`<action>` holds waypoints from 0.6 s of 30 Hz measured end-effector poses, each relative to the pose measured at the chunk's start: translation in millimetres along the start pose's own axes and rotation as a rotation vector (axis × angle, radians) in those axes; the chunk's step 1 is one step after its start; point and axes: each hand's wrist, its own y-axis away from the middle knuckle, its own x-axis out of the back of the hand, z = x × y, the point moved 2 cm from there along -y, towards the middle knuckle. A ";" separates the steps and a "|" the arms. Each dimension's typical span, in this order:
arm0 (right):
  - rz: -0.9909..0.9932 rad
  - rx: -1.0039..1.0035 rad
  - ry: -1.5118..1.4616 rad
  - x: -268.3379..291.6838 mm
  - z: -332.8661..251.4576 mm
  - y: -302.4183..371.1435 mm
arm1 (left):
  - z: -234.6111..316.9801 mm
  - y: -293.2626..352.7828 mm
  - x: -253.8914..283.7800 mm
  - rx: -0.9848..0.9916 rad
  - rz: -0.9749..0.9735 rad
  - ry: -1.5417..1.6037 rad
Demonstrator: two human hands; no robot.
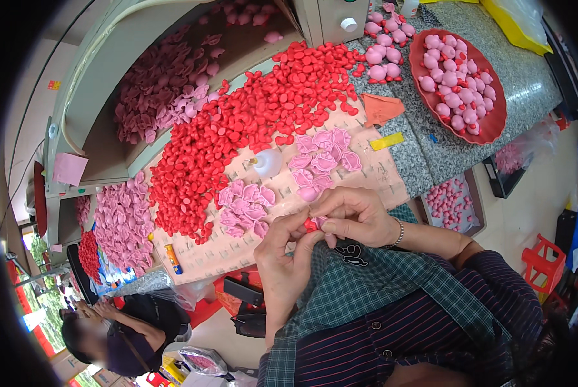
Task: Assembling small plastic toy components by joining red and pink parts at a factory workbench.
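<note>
In front of my chest, my left hand [285, 250] and my right hand [358, 218] meet with fingertips pinched together. Between them are a small red plastic piece [311, 225] at the left fingers and a pink shell piece [322, 222] at the right fingers. Fingers cover most of both, so how they join cannot be seen. Just beyond my hands lie two clusters of open pink shells, one on the left [245, 208] and one farther right [323, 159]. A white squeeze bottle [267, 163] with a narrow tip lies between these clusters.
A large heap of red pieces [237, 122] covers the bench's back. Pink shells [122, 222] pile up at left and inside a grey cabinet [76, 97]. A red basin [500, 122] holds round pink figures at right. A glue stick [173, 258] lies near the edge. Another person [124, 329] sits lower left.
</note>
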 end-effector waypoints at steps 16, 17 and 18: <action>0.035 0.023 0.018 -0.4 1.7 -5.9 | -12.5 -1.4 -12.7 0.056 -0.008 0.530; 0.000 0.137 0.207 1.1 -1.5 -7.3 | -12.5 0.0 -13.5 0.089 -0.028 0.578; -0.038 0.252 0.394 0.5 -4.0 -8.1 | -15.3 2.0 -13.1 0.089 -0.028 0.578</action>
